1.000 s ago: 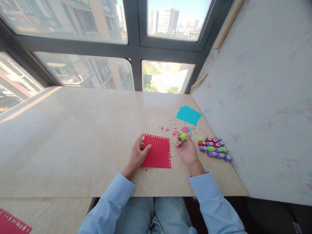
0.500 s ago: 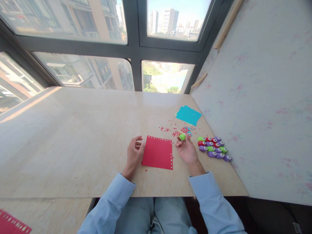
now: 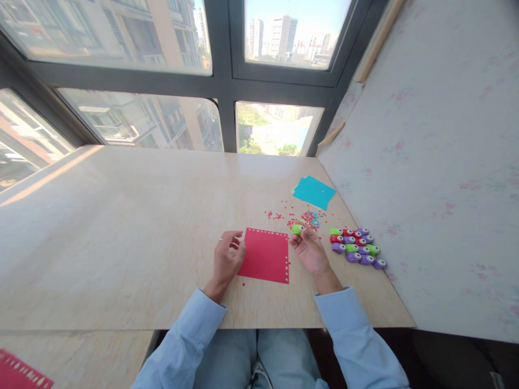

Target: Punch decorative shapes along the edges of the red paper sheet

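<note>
A red sheet of paper (image 3: 265, 256) lies flat on the table, with a row of small punched holes along its top edge and more down its lower right edge. At its left side is my left hand (image 3: 229, 256), fingers loosely curved and apart, the thumb overlapping the paper's edge. My right hand (image 3: 312, 253) grips a small green craft punch (image 3: 297, 229) between thumb and fingers, just off the paper's upper right corner. Red punched bits (image 3: 310, 217) lie scattered beyond that hand, mixed with some blue ones.
Several purple, red and green craft punches (image 3: 352, 247) stand in rows by the wall at right. Blue paper sheets (image 3: 314, 193) lie farther back. Another punched red sheet (image 3: 22, 370) shows at bottom left. A window (image 3: 225, 81) borders the table's far side.
My right hand has turned the green punch and shifted it slightly left, towards the paper's corner. My left hand has moved a little right, over the paper's left edge.
</note>
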Available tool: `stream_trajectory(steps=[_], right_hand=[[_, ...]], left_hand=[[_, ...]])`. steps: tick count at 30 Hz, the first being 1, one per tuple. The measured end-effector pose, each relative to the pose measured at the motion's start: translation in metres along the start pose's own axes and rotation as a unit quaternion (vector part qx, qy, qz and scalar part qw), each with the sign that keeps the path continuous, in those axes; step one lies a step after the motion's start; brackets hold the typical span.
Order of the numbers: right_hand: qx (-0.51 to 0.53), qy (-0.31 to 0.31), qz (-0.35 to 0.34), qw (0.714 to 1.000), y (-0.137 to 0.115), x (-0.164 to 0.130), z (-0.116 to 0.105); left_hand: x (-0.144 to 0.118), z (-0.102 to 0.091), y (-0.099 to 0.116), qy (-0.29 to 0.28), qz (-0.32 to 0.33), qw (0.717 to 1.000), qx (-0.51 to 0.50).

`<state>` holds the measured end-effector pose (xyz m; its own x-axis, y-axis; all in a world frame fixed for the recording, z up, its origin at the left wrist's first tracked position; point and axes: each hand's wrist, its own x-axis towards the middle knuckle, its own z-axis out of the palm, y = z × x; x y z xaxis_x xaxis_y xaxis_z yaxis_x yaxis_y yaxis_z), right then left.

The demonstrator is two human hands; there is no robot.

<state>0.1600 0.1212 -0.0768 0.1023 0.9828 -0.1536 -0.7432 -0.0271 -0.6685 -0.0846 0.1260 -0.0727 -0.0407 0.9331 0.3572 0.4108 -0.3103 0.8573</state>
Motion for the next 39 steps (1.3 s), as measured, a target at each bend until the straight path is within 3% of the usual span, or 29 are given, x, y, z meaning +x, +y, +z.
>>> stream_trajectory(steps=[5, 11, 16, 20, 27, 33, 36, 39], right_hand=[[-0.045, -0.049, 0.028, 0.997, 0.002, -0.004, 0.006], [-0.106, -0.098, 0.062, 0.988, 0.003, -0.014, 0.01], [-0.191, -0.146, 0.108, 0.965, 0.003, -0.021, 0.009], [-0.266, -0.146, 0.128, 0.944, 0.002, -0.023, 0.008], [-0.35, -0.132, 0.141, 0.917, 0.004, -0.016, -0.006], [-0.388, -0.137, 0.124, 0.903, 0.006, -0.018, 0.001], [-0.383, -0.134, 0.114, 0.907, 0.004, -0.018, 0.003], [-0.358, -0.118, 0.112, 0.919, 0.003, -0.016, 0.001]], left_hand=[[-0.006, 0.005, 0.002, -0.036, 0.086, 0.996, 0.012], [-0.016, 0.015, 0.01, -0.083, 0.124, 0.989, 0.018], [-0.024, 0.025, 0.014, -0.127, 0.175, 0.976, 0.032], [-0.029, 0.037, 0.015, -0.174, 0.22, 0.959, 0.039], [-0.034, 0.05, 0.014, -0.118, 0.224, 0.965, 0.063], [-0.034, 0.047, 0.011, -0.106, 0.193, 0.974, 0.055], [-0.032, 0.044, 0.007, -0.086, 0.158, 0.983, 0.029], [-0.029, 0.031, 0.0, -0.021, 0.118, 0.993, 0.016]])
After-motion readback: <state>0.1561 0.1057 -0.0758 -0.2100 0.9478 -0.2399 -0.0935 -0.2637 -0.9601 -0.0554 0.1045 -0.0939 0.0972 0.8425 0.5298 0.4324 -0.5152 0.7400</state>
